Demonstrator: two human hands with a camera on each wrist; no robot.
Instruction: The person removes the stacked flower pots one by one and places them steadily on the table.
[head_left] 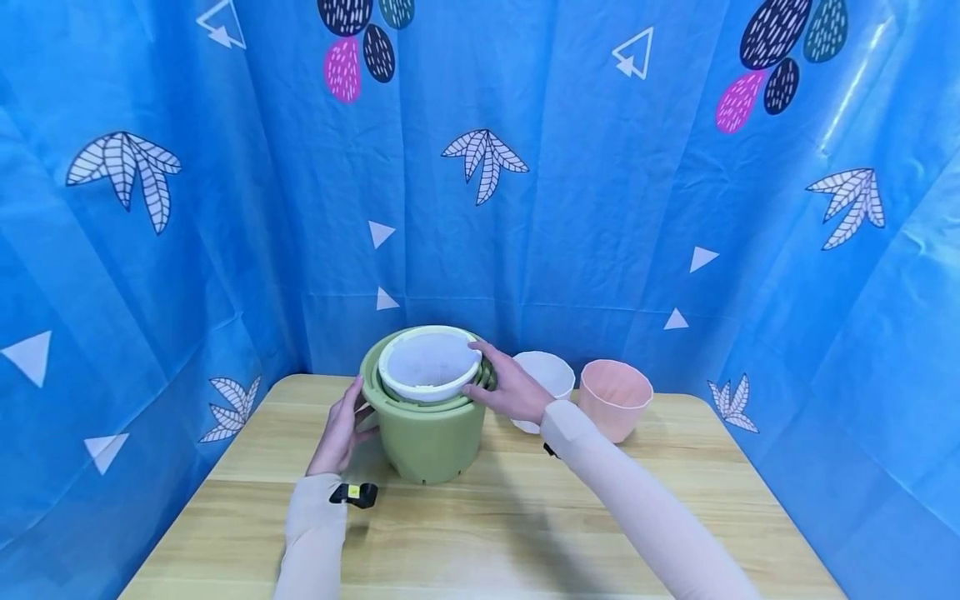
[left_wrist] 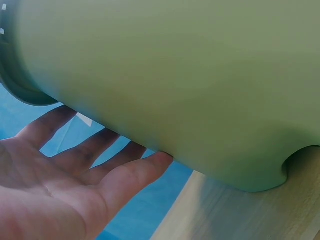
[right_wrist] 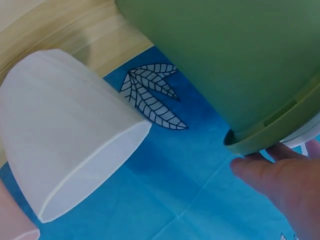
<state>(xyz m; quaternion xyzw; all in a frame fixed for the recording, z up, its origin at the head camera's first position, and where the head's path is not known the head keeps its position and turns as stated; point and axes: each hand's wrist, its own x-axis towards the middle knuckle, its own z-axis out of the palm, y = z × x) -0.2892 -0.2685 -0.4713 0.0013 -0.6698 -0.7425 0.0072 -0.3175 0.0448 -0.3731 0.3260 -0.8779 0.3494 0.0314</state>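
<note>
Sleeves are reaching over the wooden table [head_left: 225,500]. Going left to right, the left hand [head_left: 339,433] is pressing flat, straight fingers against the green pot [head_left: 427,437] in the middle. A white pot [head_left: 429,363] is sitting tilted inside it, not pushed down yet. The right hand [head_left: 510,388] is holding its rim. Another white pot [head_left: 551,375] and a pink pot [head_left: 615,398] are waiting alongside.
</note>
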